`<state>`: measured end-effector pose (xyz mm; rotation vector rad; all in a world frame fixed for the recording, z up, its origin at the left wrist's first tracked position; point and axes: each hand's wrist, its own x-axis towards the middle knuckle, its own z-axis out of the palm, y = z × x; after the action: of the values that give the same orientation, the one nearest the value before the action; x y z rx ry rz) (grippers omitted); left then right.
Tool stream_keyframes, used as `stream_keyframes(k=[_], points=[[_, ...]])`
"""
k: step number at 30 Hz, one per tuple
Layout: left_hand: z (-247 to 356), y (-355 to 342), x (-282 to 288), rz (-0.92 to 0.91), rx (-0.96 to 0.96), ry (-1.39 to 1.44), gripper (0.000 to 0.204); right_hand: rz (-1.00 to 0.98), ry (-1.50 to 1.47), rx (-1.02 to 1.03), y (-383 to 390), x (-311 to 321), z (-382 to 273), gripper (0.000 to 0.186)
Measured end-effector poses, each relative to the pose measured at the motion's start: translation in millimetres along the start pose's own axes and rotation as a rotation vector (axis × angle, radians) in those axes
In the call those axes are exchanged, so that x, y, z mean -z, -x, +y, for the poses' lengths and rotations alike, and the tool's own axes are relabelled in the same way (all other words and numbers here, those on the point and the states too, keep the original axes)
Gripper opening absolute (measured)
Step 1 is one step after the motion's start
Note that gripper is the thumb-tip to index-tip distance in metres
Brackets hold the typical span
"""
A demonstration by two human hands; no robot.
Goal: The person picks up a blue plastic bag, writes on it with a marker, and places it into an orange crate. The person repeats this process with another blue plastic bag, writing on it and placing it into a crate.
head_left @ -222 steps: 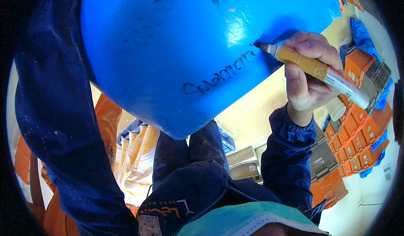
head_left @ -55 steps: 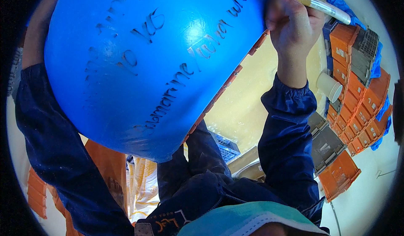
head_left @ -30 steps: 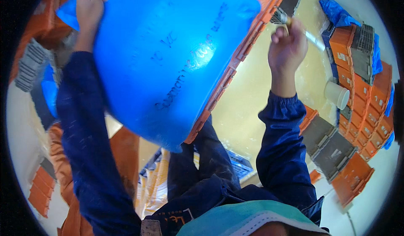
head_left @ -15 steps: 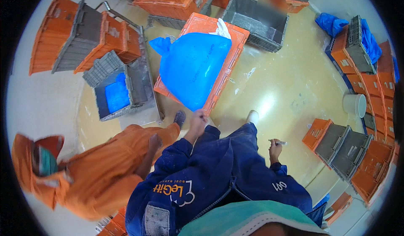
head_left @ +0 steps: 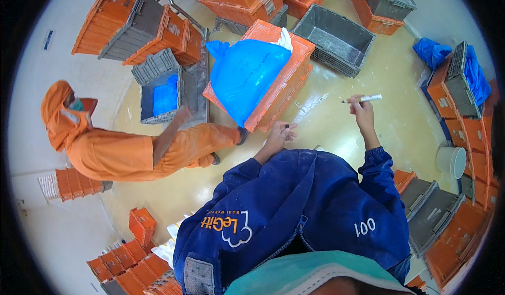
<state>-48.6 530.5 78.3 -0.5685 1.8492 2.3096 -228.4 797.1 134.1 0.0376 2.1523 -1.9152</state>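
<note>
My right hand (head_left: 364, 117) is closed round a white marker (head_left: 372, 98), held level above the floor with its dark tip pointing left. My left hand (head_left: 275, 140) is just below the near corner of an orange crate (head_left: 281, 104), apart from it. A small dark piece like a marker cap (head_left: 286, 126) shows between its fingers. On the crate's lid lies a full blue plastic bag (head_left: 247, 77), its gathered end to the upper left. Some writing marks its surface. A white glove or cloth (head_left: 285, 40) rests at the lid's far edge.
A person in orange (head_left: 121, 153) stands at left, one arm toward a grey crate (head_left: 181, 92) with blue plastic inside. An open grey crate (head_left: 336, 40) sits farther off. Stacked crates (head_left: 452, 105) and a white bucket (head_left: 451, 161) line the right.
My right hand has risen and moved forward with the marker. My left hand has shifted right, away from the bag's near tip. The person in orange has turned more toward the grey crate.
</note>
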Motion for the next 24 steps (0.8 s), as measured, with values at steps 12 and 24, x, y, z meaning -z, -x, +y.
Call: stream_keyframes(k=[12, 24], points=[[133.1, -21.9, -23.1, -0.065, -0.365, 0.106, 0.015, -0.329, -0.467, 0.085, 41.7, -94.1, -122.0, 0.013], [194.8, -64.2, 15.0, -0.084, -0.326, -0.154, 0.017, -0.238, -0.131, 0.256, -1.1, -145.2, -146.0, 0.013]])
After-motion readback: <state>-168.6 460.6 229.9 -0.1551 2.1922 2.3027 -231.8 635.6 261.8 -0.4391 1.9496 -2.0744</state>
